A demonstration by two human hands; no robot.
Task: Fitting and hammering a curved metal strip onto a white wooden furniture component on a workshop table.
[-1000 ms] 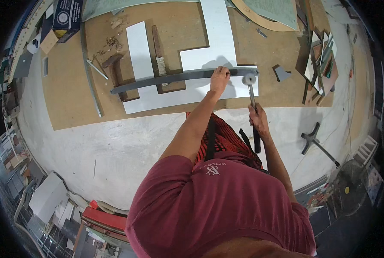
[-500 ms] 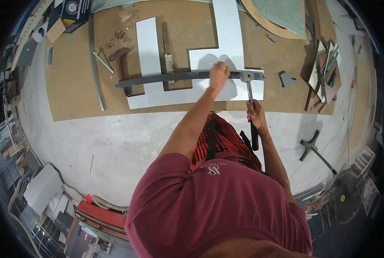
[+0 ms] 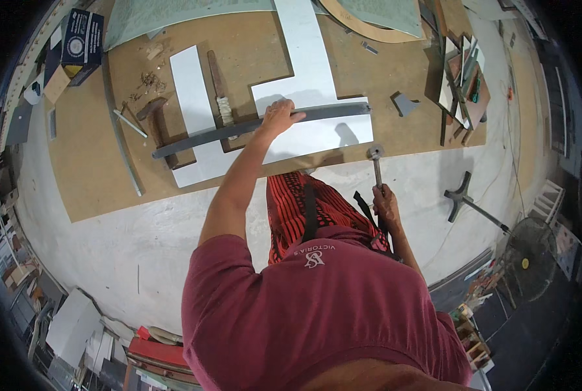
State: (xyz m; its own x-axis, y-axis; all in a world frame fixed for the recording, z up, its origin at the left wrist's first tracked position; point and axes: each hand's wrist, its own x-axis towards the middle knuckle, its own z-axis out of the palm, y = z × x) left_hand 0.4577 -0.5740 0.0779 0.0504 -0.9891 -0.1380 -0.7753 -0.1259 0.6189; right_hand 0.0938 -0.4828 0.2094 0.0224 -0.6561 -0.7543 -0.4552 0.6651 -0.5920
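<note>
The left hand (image 3: 279, 116) pins the grey bar (image 3: 258, 125) across the white panel (image 3: 304, 85) on the board (image 3: 95, 176), while the right hand (image 3: 386, 199), closed round a raised hammer (image 3: 376, 156), has hammering yet to finish.

A workshop; a brown board (image 3: 95, 182) lies on a concrete floor (image 3: 108, 260), strewn with white panels (image 3: 193, 98), offcuts (image 3: 464, 78) and tools; scrap piles (image 3: 69, 326) line the edges.

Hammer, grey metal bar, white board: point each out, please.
hammer (image 3: 375, 154), head view, on its metal head.
grey metal bar (image 3: 333, 111), head view, right stretch of the bar.
white board (image 3: 307, 62), head view, on its upright arm.
</note>
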